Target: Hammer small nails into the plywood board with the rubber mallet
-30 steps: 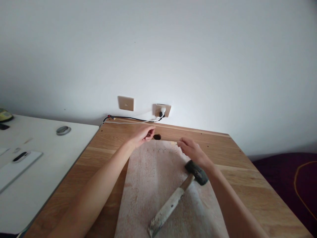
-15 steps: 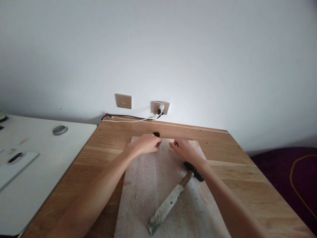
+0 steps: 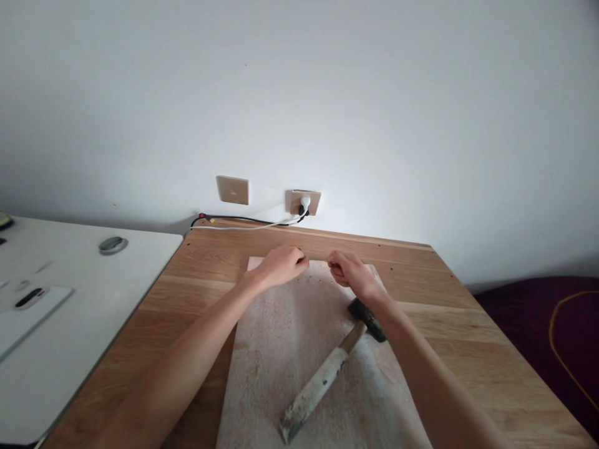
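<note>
My left hand and my right hand both rest at the far end of a pale worn board lying on the wooden table. Each hand has its fingers curled together in a pinch; what they hold is too small to make out. Several tiny dark specks, perhaps small nails, lie on the board between the hands. A hammer with a black head and a paint-stained wooden handle lies on the board just under my right wrist.
A white desk adjoins the table on the left, with a white phone and a round grey cap on it. Wall sockets with a plugged cable sit behind the table. Dark purple fabric lies at the right.
Both hands have come down from above the table's far edge onto the board's end and curled into pinches. The view has shifted slightly; the hammer lies where it was.
</note>
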Motion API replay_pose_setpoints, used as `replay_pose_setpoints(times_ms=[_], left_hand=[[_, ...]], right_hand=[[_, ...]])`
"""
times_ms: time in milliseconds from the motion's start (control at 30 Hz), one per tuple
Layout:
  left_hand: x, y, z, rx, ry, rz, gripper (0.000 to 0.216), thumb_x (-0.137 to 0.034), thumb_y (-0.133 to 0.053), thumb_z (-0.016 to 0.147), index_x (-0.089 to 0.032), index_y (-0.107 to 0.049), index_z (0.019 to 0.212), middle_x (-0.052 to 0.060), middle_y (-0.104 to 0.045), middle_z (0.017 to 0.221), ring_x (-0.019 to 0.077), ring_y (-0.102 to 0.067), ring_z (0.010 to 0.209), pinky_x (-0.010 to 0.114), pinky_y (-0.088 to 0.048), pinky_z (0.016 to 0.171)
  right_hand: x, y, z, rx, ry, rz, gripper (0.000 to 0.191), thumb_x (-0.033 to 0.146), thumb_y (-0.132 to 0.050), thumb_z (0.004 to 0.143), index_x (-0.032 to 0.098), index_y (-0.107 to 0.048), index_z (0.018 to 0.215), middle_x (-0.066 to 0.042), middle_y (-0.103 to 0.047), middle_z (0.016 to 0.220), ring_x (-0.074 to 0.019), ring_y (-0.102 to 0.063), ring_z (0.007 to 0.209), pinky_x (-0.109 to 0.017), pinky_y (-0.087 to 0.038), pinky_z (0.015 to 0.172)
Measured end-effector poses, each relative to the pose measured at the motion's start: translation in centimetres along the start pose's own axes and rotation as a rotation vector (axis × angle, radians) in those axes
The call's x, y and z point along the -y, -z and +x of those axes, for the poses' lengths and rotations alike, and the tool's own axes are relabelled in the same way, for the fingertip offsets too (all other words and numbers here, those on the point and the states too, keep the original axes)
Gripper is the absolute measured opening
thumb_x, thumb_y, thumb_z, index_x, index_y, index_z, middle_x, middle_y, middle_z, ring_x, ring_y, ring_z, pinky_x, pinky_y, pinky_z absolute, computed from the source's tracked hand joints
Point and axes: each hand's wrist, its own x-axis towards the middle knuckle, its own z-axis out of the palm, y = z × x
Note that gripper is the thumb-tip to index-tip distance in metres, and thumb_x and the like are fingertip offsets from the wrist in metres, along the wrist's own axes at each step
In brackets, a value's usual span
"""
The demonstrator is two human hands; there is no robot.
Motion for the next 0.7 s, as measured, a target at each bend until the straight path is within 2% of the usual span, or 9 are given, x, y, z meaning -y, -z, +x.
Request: replay_pose_setpoints(times_ms=[67, 133, 200, 267, 367, 467, 567, 700], left_hand=[[-0.2, 0.6, 0.5, 0.004, 0.085, -0.437, 0.042, -0.027, -0.062, 0.092, -0.019, -0.050, 0.053, -0.006, -0.039, 0.050, 0.0055, -0.033, 0.046, 0.022, -0.024, 0.053], [-0.3, 1.2, 1.0, 0.016, 0.193, -0.863, 0.039, -0.029, -0.052, 0.096, -0.020, -0.049, 0.057, -0.010, -0.031, 0.051, 0.0038, -0.021, 0.041, 0.020, -0.017, 0.045], [-0.3, 1.5, 1.2, -0.010, 0.302, -1.243, 0.035, -0.023, -0.045, 0.096, -0.019, -0.051, 0.062, -0.010, -0.031, 0.052, 0.0031, -0.020, 0.038, 0.018, -0.014, 0.040], [-0.3, 1.3, 1.3, -0.052, 0.390, -1.524, 0.031, -0.016, -0.044, 0.094, -0.017, -0.055, 0.065, -0.008, -0.037, 0.054, 0.0022, -0.025, 0.038, 0.016, -0.014, 0.036], [-0.2, 0.5, 1.3, -0.133, 0.436, -1.585, 0.028, -0.011, -0.043, 0.093, -0.015, -0.058, 0.070, -0.004, -0.048, 0.056, 0.0028, -0.040, 0.041, 0.012, -0.021, 0.035], [0.0, -0.7, 1.5, -0.221, 0.500, -1.608, 0.021, -0.005, -0.044, 0.089, -0.013, -0.061, 0.079, 0.003, -0.063, 0.064, 0.0081, -0.061, 0.054, 0.011, -0.043, 0.044], [0.3, -1.7, 1.6, -0.291, 0.554, -1.610, 0.023, 0.003, -0.043, 0.081, -0.012, -0.061, 0.086, 0.011, -0.073, 0.076, 0.0148, -0.074, 0.070, 0.019, -0.060, 0.061], [0.7, -2.2, 1.6, -0.375, 0.572, -1.615, 0.031, 0.009, -0.043, 0.071, -0.015, -0.058, 0.085, 0.011, -0.075, 0.081, 0.0156, -0.076, 0.077, 0.021, -0.064, 0.073]], right_hand=[[-0.1, 0.2, -0.1, 0.025, 0.015, 0.092, 0.032, 0.034, -0.021, 0.099, 0.026, -0.043, 0.077, 0.003, -0.042, 0.063, -0.0147, -0.042, 0.050, -0.026, -0.037, 0.048], [-0.3, -0.3, -0.1, 0.046, 0.025, 0.125, 0.037, 0.038, -0.016, 0.099, 0.026, -0.044, 0.078, 0.004, -0.042, 0.062, -0.0139, -0.039, 0.046, -0.026, -0.035, 0.045], [-0.4, -1.1, 0.1, 0.060, 0.026, 0.079, 0.041, 0.043, -0.022, 0.100, 0.024, -0.048, 0.074, 0.002, -0.045, 0.059, -0.0140, -0.043, 0.048, -0.027, -0.037, 0.049], [-0.4, -2.2, 0.2, 0.059, 0.019, -0.037, 0.044, 0.046, -0.036, 0.101, 0.022, -0.052, 0.068, -0.003, -0.054, 0.061, -0.0163, -0.054, 0.057, -0.028, -0.040, 0.057], [0.1, -3.7, 0.3, 0.073, 0.022, -0.244, 0.039, 0.040, -0.052, 0.102, 0.018, -0.061, 0.070, -0.014, -0.070, 0.077, -0.0232, -0.068, 0.078, -0.031, -0.045, 0.070], [1.0, -4.4, 0.2, 0.129, 0.047, -0.403, 0.027, 0.025, -0.055, 0.102, 0.013, -0.070, 0.084, -0.021, -0.077, 0.093, -0.0277, -0.074, 0.090, -0.033, -0.048, 0.078], [1.9, -4.1, 0.2, 0.170, 0.083, -0.495, 0.022, 0.016, -0.055, 0.099, 0.010, -0.074, 0.090, -0.023, -0.078, 0.098, -0.0306, -0.076, 0.094, -0.035, -0.050, 0.080], [2.6, -2.7, 0.8, 0.148, 0.131, -0.511, 0.020, 0.016, -0.055, 0.098, 0.011, -0.074, 0.094, -0.020, -0.079, 0.099, -0.0294, -0.075, 0.093, -0.032, -0.046, 0.076]])
